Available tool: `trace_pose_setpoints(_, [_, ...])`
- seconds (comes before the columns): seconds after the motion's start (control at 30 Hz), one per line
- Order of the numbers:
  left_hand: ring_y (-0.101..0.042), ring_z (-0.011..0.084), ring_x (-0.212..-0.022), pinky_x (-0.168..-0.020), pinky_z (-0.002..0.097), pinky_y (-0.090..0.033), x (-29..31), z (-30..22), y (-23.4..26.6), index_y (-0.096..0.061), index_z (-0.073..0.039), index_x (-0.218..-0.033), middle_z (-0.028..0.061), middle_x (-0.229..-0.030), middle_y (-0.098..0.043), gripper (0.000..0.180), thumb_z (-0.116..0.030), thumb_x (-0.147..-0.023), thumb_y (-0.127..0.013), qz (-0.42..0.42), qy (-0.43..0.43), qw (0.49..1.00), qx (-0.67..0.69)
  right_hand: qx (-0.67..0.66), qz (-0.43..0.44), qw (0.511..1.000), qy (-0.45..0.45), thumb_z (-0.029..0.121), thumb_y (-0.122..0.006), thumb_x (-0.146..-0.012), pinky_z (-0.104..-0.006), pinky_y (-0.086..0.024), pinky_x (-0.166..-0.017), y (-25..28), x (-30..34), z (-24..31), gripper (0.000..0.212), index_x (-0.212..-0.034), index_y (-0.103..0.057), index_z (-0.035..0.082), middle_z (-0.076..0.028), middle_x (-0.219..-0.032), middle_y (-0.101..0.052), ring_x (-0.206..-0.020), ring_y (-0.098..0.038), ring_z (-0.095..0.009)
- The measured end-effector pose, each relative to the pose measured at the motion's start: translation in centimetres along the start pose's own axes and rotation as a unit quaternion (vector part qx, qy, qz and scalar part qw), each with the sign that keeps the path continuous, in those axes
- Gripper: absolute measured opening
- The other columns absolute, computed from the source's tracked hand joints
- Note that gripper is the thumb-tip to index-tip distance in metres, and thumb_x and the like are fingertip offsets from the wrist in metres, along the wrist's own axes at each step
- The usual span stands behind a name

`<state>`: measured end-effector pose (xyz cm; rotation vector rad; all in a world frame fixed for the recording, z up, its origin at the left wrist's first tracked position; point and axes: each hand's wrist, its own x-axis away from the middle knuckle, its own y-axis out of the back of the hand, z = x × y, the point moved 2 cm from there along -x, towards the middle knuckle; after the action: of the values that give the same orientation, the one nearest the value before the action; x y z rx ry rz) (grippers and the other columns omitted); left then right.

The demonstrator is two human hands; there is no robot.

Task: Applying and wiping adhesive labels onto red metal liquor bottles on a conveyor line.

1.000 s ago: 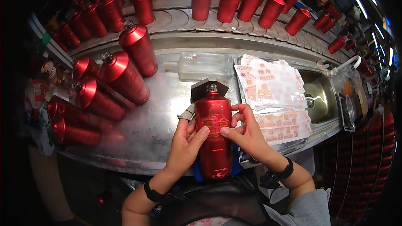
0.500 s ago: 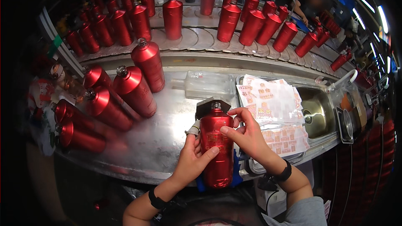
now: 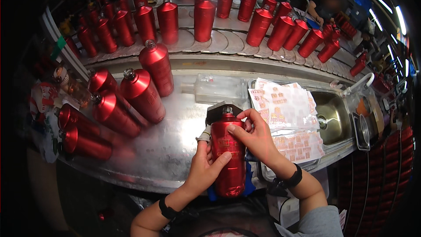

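Observation:
A glossy red bottle (image 3: 231,173) with a clear glass neck and gold marking leans toward me at the near edge of the metal worktop. My left hand (image 3: 207,166) grips its left side, with the thumb lying across the front. A pale wrap covers one left fingertip. My right hand (image 3: 254,137) is closed at the bottle's upper right, thumb pressed on the front just below the shoulder and fingers bent at the side. Behind the neck sits a black angular block (image 3: 215,113). Blue cloth (image 3: 249,184) shows beneath the bottle.
Several red bottles (image 3: 142,96) stand or lean on the left. A clear glass bottle (image 3: 219,88) lies beyond the block. Sticker sheets (image 3: 287,118) cover a tray at right, beside a sink (image 3: 337,120). Across the back, a curved conveyor (image 3: 228,44) carries more red bottles.
My right thumb has slid slightly up and left on the bottle, uncovering more of the gold marking. On the conveyor, the nearer bottles have moved right and the farther row left.

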<state>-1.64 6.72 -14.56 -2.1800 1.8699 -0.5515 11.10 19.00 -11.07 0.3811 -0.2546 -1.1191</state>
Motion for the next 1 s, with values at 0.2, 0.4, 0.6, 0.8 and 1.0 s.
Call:
trace_pose_setpoints(0.2, [-0.049,0.0217,-0.127,-0.106,0.0360,-0.041,-0.5,-0.4,-0.2,-0.013,-0.004,-0.152,0.0166,-0.142,-0.042,0.082,-0.013,-0.091,-0.068,0.014,-0.004,1.000,0.010,-0.149,0.050,0.987,-0.035,0.030,-0.078,-0.082,-0.0194,-0.038,-0.054,1.2,0.2,-1.1,0.044,-0.112,-0.057,0.004,0.002,-0.078,-0.045,-0.063,-0.043,-0.003])
trace_pose_setpoints(0.4, [-0.051,0.0217,-0.126,-0.105,0.0361,-0.043,-1.0,0.1,-0.6,-0.018,-0.004,-0.149,0.0169,-0.139,-0.045,0.077,-0.013,-0.091,-0.068,-0.001,0.008,1.000,0.017,-0.127,0.062,0.990,-0.022,0.029,-0.078,-0.083,-0.0177,-0.039,-0.055,1.3,1.7,-1.3,0.055,-0.125,-0.051,0.006,0.002,-0.085,-0.044,-0.064,-0.044,-0.002])
trace_pose_setpoints(0.6, [-0.052,0.0222,-0.125,-0.105,0.0363,-0.043,-1.5,-0.2,-0.7,-0.020,-0.004,-0.148,0.0179,-0.138,-0.046,0.075,-0.012,-0.091,-0.069,0.002,0.016,1.000,0.023,-0.132,0.074,0.988,-0.026,0.029,-0.079,-0.082,-0.0180,-0.037,-0.054,1.8,1.3,-1.6,0.059,-0.127,-0.049,0.007,0.001,-0.087,-0.043,-0.063,-0.044,-0.002])
trace_pose_setpoints(0.8, [-0.049,0.0228,-0.128,-0.107,0.0366,-0.041,-1.7,-0.3,-0.2,-0.016,-0.004,-0.150,0.0184,-0.140,-0.045,0.081,-0.012,-0.090,-0.070,0.010,0.031,0.999,0.006,-0.144,0.081,0.986,-0.026,0.029,-0.080,-0.082,-0.0180,-0.037,-0.055,1.8,1.1,-1.7,0.058,-0.126,-0.049,0.007,0.001,-0.086,-0.044,-0.063,-0.043,-0.002])
trace_pose_setpoints(1.0, [-0.050,0.0195,-0.127,-0.107,0.0332,-0.041,-3.4,-1.5,-0.3,-0.024,0.002,-0.148,0.0177,-0.141,-0.047,0.066,-0.012,-0.096,-0.061,-0.009,0.037,0.998,0.057,-0.137,0.053,0.989,-0.023,0.031,-0.077,-0.084,-0.0179,-0.038,-0.057,1.7,0.3,-2.3,0.051,-0.122,-0.054,0.006,0.003,-0.079,-0.043,-0.063,-0.042,-0.002])
